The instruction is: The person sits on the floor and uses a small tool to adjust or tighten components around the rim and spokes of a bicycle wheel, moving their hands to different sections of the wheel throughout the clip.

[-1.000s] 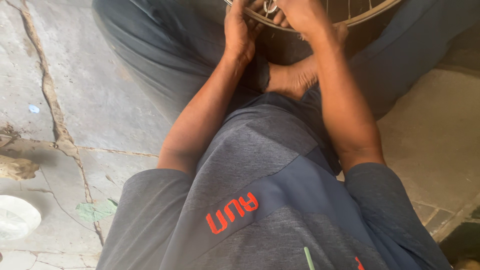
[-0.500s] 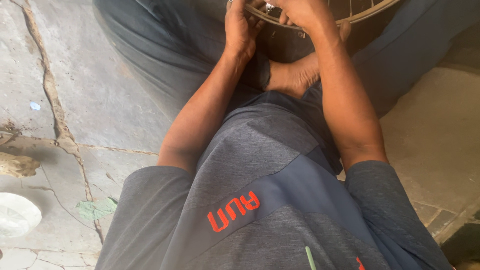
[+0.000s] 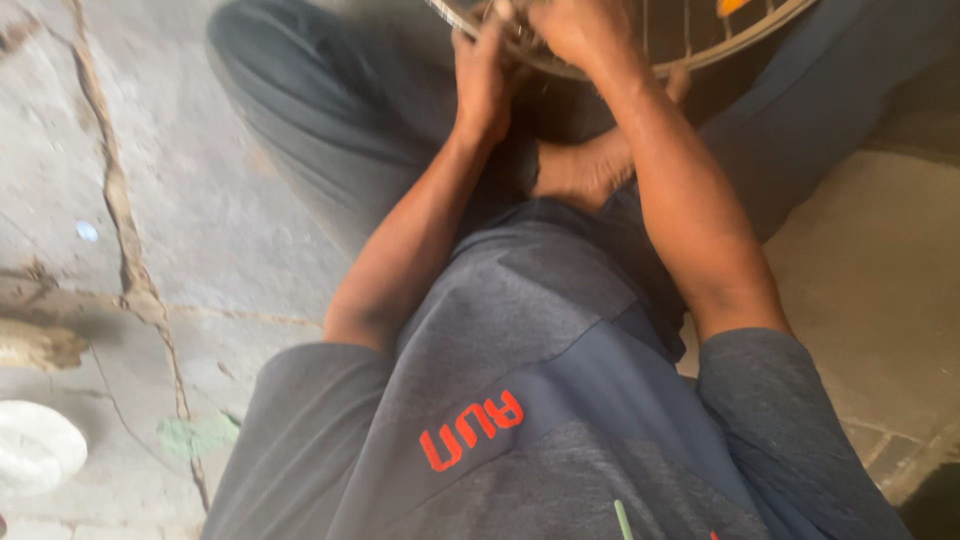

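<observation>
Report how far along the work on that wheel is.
Done: nothing that shows; the wheel is cut off by the frame's top edge. In hand: left hand and right hand both grip its rim, above a bare foot. Left: cannot tell; the view is blurred and no tools show.

— Any packages, labels, signs or screens in view?
— No packages, no signs, no screens. The nearest thing to a label is the orange-red print (image 3: pixel 472 431) on the grey shirt (image 3: pixel 560 330), low in the view, on the chest left of centre
— What shape is it?
— A short row of blocky characters, tilted upward to the right, seen upside down from above. Another speck of the same colour shows at the bottom edge
</observation>
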